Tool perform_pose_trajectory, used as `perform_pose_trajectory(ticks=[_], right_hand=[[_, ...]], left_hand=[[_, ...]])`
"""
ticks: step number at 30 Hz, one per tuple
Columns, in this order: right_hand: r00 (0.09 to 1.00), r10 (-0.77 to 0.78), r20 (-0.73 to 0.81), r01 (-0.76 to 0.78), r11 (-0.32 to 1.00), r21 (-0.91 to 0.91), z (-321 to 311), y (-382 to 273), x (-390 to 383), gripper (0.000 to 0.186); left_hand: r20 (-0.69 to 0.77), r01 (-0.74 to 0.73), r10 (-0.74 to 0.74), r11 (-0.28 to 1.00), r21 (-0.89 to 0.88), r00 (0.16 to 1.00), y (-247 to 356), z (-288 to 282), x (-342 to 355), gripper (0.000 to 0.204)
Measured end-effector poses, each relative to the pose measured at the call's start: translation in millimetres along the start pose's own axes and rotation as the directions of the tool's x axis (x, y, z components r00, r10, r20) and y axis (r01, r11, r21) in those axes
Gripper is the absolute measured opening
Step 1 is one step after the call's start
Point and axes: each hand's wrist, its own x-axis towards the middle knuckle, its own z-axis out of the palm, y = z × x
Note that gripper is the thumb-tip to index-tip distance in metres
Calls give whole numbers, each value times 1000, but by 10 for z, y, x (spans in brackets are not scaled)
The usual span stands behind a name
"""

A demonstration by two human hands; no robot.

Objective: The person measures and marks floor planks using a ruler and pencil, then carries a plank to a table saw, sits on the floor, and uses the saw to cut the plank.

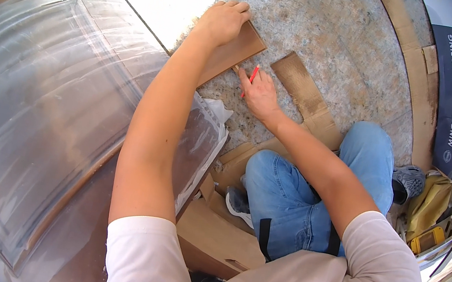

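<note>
My left hand [223, 22] is at the far end of a brown wooden floorboard [238, 52], its fingers curled over the board's upper edge. The board lies slanted on the mottled floor, partly hidden behind my left forearm. Close to the board's right-hand edge, my right hand [260, 95] is closed round a slim red pencil [253, 74]. Its fingertips are near that edge; whether the pencil touches the wood I cannot tell.
On the left stands a large brown panelled piece [62, 112] under clear plastic film. Cardboard strips [302, 88] lie right of the board, with a longer strip [416, 72] beyond. A dark printed carton [449, 102] is at the right, above a toolbox with a yellow tool [427, 240].
</note>
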Motion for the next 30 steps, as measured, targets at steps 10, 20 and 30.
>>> perform_pose_trajectory(ticks=[10,20,30], right_hand=[[998,31,54,-37,992,123,-364,-173,-72,33],[947,192,258,-172,980,-96,-2194,614,-854,22],[924,221,313,-124,946,-301,-3511,764,-1844,32]], left_hand=[[-438,284,-344,938,-199,830,376,185,-326,42],[65,530,-710,458,-714,701,3099,461,-1886,30],[351,673,-792,99,-733,500,4037,-21,-3001,45]])
